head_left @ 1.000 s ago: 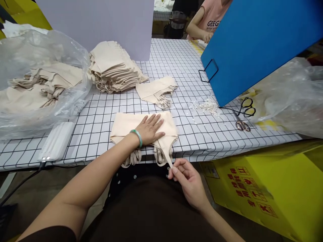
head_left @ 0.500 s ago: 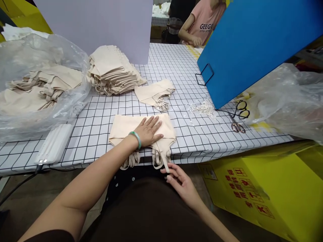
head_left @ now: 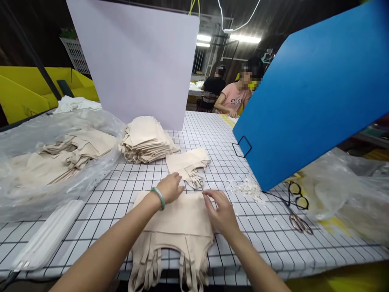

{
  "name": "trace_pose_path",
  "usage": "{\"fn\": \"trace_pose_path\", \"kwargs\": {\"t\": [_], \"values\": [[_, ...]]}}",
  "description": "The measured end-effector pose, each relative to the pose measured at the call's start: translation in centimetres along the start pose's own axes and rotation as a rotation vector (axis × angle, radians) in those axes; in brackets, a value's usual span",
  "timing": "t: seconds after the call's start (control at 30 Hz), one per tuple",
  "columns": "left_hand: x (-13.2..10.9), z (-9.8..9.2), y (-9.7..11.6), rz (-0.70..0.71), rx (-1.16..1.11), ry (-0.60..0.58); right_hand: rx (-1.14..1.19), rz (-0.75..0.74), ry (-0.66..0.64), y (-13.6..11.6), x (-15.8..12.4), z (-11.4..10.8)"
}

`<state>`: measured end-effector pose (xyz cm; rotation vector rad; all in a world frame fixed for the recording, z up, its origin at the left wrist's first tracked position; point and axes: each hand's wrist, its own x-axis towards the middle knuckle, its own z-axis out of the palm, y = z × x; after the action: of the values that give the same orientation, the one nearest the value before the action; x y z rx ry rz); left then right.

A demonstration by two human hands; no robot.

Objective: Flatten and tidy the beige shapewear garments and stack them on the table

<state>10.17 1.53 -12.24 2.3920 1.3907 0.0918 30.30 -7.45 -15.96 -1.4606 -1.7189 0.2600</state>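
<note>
A stack of beige strappy tops (head_left: 179, 215) lies in front of me, with straps hanging over the table's near edge. My right hand (head_left: 223, 211) is at the stack's far right corner, thumb and forefinger pinched on the edge of a top. My left hand (head_left: 170, 188), a green bangle at its wrist, is over the far edge with its fingers apart, holding nothing. Just beyond the hands lies a smaller bunch of beige tops (head_left: 190, 162). A tall pile of the same tops (head_left: 146, 138) stands behind it to the left.
On the left are a clear plastic bag (head_left: 100, 174) of beige pieces and a white power strip (head_left: 48, 235). To the right lie small white scraps (head_left: 247, 188), scissors (head_left: 299, 223) and a black double-looped item (head_left: 298, 196). A lilac board (head_left: 136, 65) and blue board (head_left: 316, 97) stand behind; people sit beyond.
My view has tilted up. My left hand has left its flat press on the tops for their far edge. My right hand has let go of a strap and moved up to the far right corner.
</note>
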Motion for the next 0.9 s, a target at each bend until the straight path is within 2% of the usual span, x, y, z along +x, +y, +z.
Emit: {"fn": "trace_pose_path", "kwargs": {"t": [0.07, 0.17, 0.23, 0.3, 0.43, 0.67, 0.77, 0.9], "values": [[2.7, -1.2, -1.6, -0.109, 0.036, 0.064, -0.112, 0.128, -0.049, 2.5, 6.6, 1.6], [5.6, -1.9, -3.5, -0.196, 0.064, 0.117, -0.195, 0.233, -0.020, 6.7, 15.1, 3.8], [6.6, -1.8, -4.2, -0.218, 0.070, 0.127, -0.244, 0.324, -0.004, 9.3, 19.3, 5.0], [7.0, -1.6, -4.6, -0.217, 0.070, 0.118, -0.283, 0.416, -0.012, 11.5, 21.8, 6.0], [7.5, -1.6, -4.8, -0.199, 0.043, 0.085, -0.321, 0.498, -0.047, 13.7, 23.3, 7.3], [10.0, -1.8, -4.4, -0.117, -0.063, 0.112, -0.215, 0.439, -0.096, 13.7, 22.8, 6.8], [10.9, -2.2, -4.1, -0.028, -0.109, 0.135, -0.128, 0.427, -0.109, 12.4, 22.9, 6.1], [12.2, -4.3, -3.5, 0.060, -0.173, 0.333, 0.046, 0.325, -0.190, 8.2, 23.4, 4.1]]}}
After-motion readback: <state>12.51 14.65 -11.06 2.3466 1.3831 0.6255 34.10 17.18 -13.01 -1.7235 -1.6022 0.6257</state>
